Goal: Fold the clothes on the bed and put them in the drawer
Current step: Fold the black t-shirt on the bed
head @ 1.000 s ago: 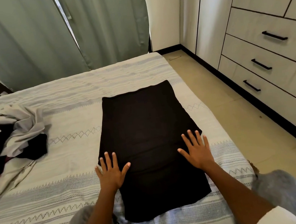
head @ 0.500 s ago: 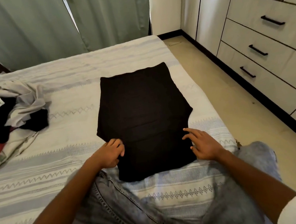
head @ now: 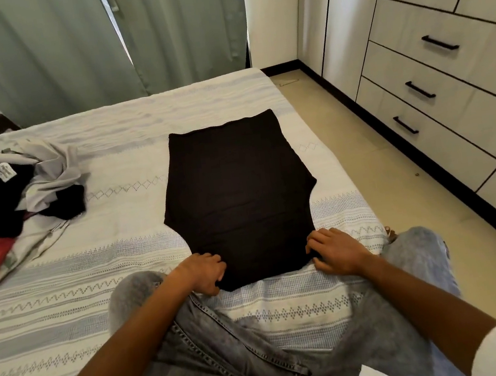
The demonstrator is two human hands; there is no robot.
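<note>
- Your left hand (head: 203, 272) and right hand (head: 335, 250) each pinch a near corner of the black garment (head: 238, 195), fingers curled round the hem.
- It lies flat on the bed (head: 120, 236), part-folded, stretching away beyond your fingertips.
- An unfolded pile (head: 18, 205) waits far left of your fingers; the drawers (head: 435, 90) are closed.
- The pile's white label (head: 3, 172) is unreadable.

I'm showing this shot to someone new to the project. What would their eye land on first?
Probably the black garment spread flat mid-bed, with the left hand and right hand gripping its near corners. Next, the unfolded clothes pile at the bed's left edge, and the closed drawers on the right.
</note>
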